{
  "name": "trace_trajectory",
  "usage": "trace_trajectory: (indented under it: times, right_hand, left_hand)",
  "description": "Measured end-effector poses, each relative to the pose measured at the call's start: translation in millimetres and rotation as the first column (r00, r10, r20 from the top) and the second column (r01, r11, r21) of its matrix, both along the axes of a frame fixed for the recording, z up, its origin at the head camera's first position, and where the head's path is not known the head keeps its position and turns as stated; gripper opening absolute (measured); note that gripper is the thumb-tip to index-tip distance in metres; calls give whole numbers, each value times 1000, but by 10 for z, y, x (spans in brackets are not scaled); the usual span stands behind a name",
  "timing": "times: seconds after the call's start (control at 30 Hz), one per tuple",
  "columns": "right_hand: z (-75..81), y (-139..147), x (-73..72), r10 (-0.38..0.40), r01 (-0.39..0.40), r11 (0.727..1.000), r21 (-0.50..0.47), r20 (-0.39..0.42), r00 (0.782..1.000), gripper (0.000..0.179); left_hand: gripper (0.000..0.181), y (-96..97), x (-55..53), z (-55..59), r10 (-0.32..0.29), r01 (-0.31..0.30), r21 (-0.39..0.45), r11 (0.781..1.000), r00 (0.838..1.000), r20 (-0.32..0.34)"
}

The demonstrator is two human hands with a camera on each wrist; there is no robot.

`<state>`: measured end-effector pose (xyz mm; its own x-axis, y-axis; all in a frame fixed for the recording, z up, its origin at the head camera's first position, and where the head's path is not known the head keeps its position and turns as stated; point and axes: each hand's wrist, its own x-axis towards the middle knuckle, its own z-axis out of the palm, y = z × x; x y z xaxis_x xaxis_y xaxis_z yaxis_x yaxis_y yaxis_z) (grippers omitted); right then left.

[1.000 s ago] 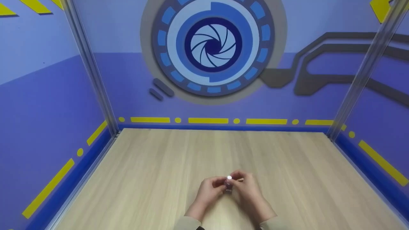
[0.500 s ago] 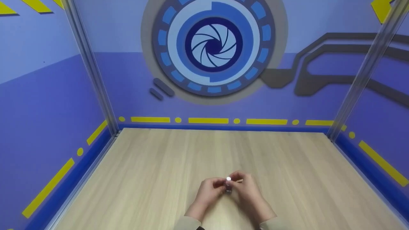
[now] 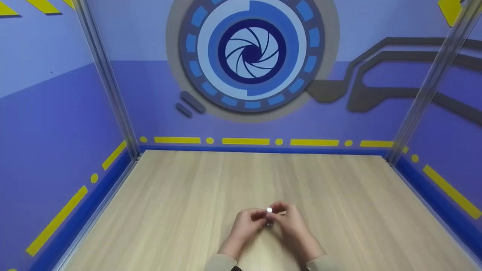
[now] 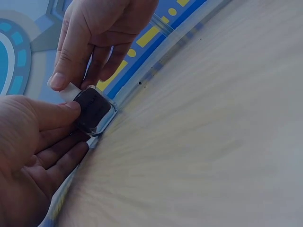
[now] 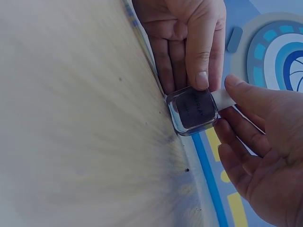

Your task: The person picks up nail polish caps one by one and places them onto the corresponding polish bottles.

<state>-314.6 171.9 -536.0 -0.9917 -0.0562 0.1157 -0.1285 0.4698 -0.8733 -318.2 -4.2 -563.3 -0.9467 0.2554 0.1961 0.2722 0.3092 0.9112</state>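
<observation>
A small square glass nail polish bottle [image 5: 193, 112] with dark contents and light lettering stands on or just above the table; which of the two I cannot tell. Its white cap [image 3: 269, 210] points up in the head view. My left hand [image 3: 245, 225] holds the glass body, thumb on the lettered face in the right wrist view. The cap is pinched between the thumb and fingers of my right hand [image 3: 294, 223]. Cap and bottle are together. My fingers hide part of the cap and the back of the glass.
A light wood-grain table [image 3: 169, 195] spreads around both hands. Blue panels with yellow markings enclose it, including the back wall [image 3: 150, 98]. Metal posts stand at the back left corner [image 3: 113, 86] and the back right corner [image 3: 418, 98].
The white cap has shifted very slightly left and down since one second ago. Both hands keep nearly the same place and the same hold.
</observation>
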Motion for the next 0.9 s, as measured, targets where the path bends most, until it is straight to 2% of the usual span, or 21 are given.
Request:
trace_trajectory:
  times: [0.2, 0.37, 0.53, 0.77, 0.9]
  right_hand:
    - [-4, 16, 1, 10, -10, 1000, -5, 22, 1000, 12]
    - [-33, 48, -22, 69, -69, 997, -36, -18, 997, 18]
    - [-61, 84, -31, 110, -112, 993, -48, -46, 993, 32]
    - [-28, 124, -6, 8, -9, 997, -77, -4, 1000, 46]
    - [-18, 165, -6, -28, 30, 995, -99, 17, 999, 55]
  left_hand:
    - [24, -4, 6, -15, -5, 5, 13, 1000, 1000, -22]
    - [25, -2, -4, -24, -13, 14, 35, 999, 1000, -23]
    - [31, -7, -3, -30, -34, 35, 57, 998, 999, -12]
    - [38, -21, 5, -1, -33, 32, 91, 995, 999, 14]
    - [35, -41, -15, 7, 45, -48, 116, 992, 999, 26]
